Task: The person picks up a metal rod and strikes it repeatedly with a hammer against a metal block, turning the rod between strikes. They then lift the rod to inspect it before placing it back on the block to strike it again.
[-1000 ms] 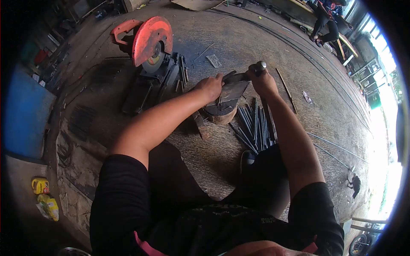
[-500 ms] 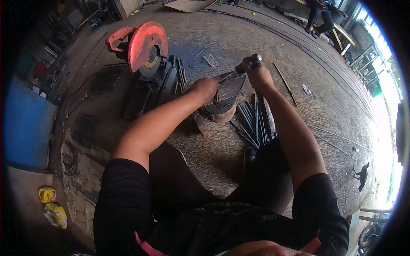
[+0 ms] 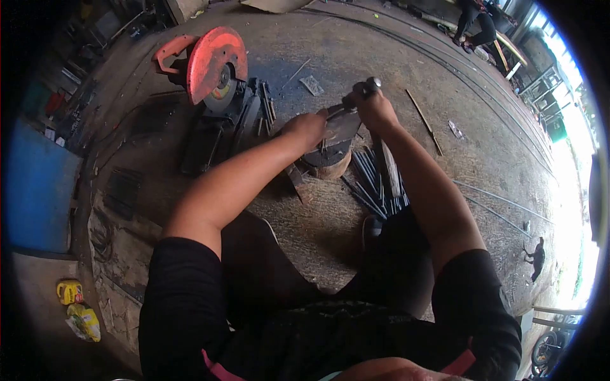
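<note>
My left hand [image 3: 308, 130] is closed on a thin metal rod [image 3: 337, 113], whose far end lies over a dark metal plate [image 3: 342, 127]. The plate rests on a round wooden block [image 3: 330, 169]. My right hand [image 3: 377, 113] is wrapped round a hammer; the hammer's metal head [image 3: 367, 85] shows above the fist, over the plate's far right edge. Several cut metal rods [image 3: 368, 184] lie on the floor just right of the block.
An orange cut-off saw [image 3: 219, 63] stands to the left of the block. A blue panel [image 3: 41, 184] and yellow containers [image 3: 70, 291] are at far left. Long rods [image 3: 502, 200] and a dark bird [image 3: 537, 259] are on the right. Another person [image 3: 476, 25] is at the top right.
My right hand and the hammer have shifted slightly left and up. The bird at right has changed its pose. The whole view has tilted slightly.
</note>
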### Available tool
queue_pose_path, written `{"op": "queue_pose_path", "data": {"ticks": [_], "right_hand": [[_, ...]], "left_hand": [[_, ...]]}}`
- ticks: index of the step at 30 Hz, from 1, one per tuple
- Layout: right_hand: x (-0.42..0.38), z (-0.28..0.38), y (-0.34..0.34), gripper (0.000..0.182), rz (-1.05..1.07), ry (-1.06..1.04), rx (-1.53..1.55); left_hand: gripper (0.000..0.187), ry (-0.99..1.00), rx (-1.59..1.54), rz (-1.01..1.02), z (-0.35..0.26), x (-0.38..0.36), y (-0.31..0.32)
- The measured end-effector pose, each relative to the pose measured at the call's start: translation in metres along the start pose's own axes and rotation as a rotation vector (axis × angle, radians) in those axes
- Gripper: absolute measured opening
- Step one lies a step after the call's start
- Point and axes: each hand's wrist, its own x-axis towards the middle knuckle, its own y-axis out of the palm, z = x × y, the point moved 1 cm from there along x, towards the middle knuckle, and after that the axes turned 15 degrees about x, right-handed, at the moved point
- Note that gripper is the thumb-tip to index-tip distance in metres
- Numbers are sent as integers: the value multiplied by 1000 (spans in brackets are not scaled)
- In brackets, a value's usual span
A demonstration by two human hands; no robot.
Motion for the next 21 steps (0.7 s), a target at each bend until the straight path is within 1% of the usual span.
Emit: {"op": "queue_pose_path", "data": {"ticks": [2,3,4,6,8,10,11,12,14,15,16,17,18,20,21], "right_hand": [[3,0,-8,50,-48,471,341],[0,7,-14,47,-140,495,273],[0,18,-25,47,-135,499,273],[4,40,-56,46,-279,435,343],[4,69,-86,41,-529,251,508],[6,89,-109,35,-734,17,531],[6,88,-110,31,-826,28,344],[5,89,-105,31,-821,31,344],[-1,89,-86,35,-590,60,472],[3,53,-53,41,-393,299,264],[3,16,-8,50,-216,375,161],[0,-6,21,58,-76,189,25],[3,7,7,58,-98,185,23],[-6,56,-26,58,-40,569,81],[-5,62,-33,54,-69,562,52]], "left_hand": [[31,-31,15,23,5,0,1],[30,-30,25,33,4,-1,-4],[30,-22,38,46,2,-2,-6],[29,-28,25,37,-1,-2,-4],[28,-43,2,28,-5,-1,0],[26,-87,-5,45,-7,1,0],[26,-89,-11,50,-10,-1,1],[25,-117,-2,40,-14,-2,2],[25,-143,9,32,-17,-4,2],[25,-129,12,33,-20,-4,2],[26,-109,21,34,-22,-4,1],[26,-97,31,28,-23,-5,1],[26,-125,8,25,-21,-4,0],[26,-166,-23,25,-18,-4,1],[26,-147,29,35,-17,-3,-1]]}}
